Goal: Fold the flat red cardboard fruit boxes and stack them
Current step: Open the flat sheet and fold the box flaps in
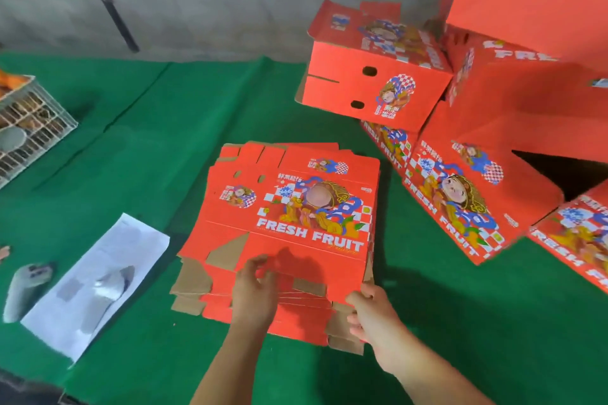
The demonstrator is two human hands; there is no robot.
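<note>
Both hands gripped our top flat box (286, 207) at lower centre: left hand (255, 289) pinching its near flap, right hand (370, 312) clasping its corner.

We cannot count the flat red cardboard sheets (283, 223) in the pile, since the top one covers all but their ragged near edges. Our left hand (255, 289) hides the flap beneath it, and whether it pinches that flap we cannot tell. The folded red cardboard boxes (513, 128) run off the right edge. We cannot make out what fills the white wire crate (39, 128), cut by the left edge.
</note>
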